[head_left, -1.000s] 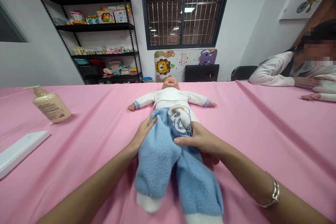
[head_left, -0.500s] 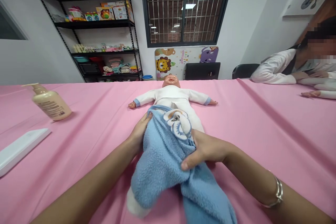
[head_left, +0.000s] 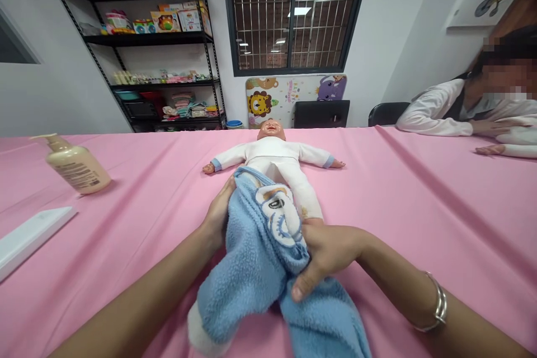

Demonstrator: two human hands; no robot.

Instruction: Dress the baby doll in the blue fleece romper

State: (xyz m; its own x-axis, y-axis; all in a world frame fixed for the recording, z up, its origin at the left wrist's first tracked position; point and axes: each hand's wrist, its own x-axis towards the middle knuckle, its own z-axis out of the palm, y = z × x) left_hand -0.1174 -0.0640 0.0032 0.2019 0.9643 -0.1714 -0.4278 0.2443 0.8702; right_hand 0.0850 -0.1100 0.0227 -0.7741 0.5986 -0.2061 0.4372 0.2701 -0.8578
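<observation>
A baby doll (head_left: 273, 154) in a white top lies on its back on the pink tablecloth (head_left: 419, 212), head away from me, arms spread. Blue fleece trousers (head_left: 255, 257) with white cuffs and an animal patch cover its lower half, pulled partly down so one white leg shows. My left hand (head_left: 218, 212) grips the trousers' waistband at the doll's left-side hip. My right hand (head_left: 325, 251) is closed on the fleece lower down, beside the doll's bare white leg, thumb pressed into the cloth. A silver bangle sits on my right wrist.
A beige pump bottle (head_left: 75, 166) lies tilted at the left, with a flat white box (head_left: 31, 238) nearer me. Another person's sleeves (head_left: 436, 120) rest on the table at the far right. A black shelf (head_left: 159, 45) of toys, a chair (head_left: 321, 114) and a window stand behind.
Both hands have drawn the blue trousers toward me, down off the doll's body. My right hand slid nearer and lower, uncovering the doll's white leg. The trouser legs swung left.
</observation>
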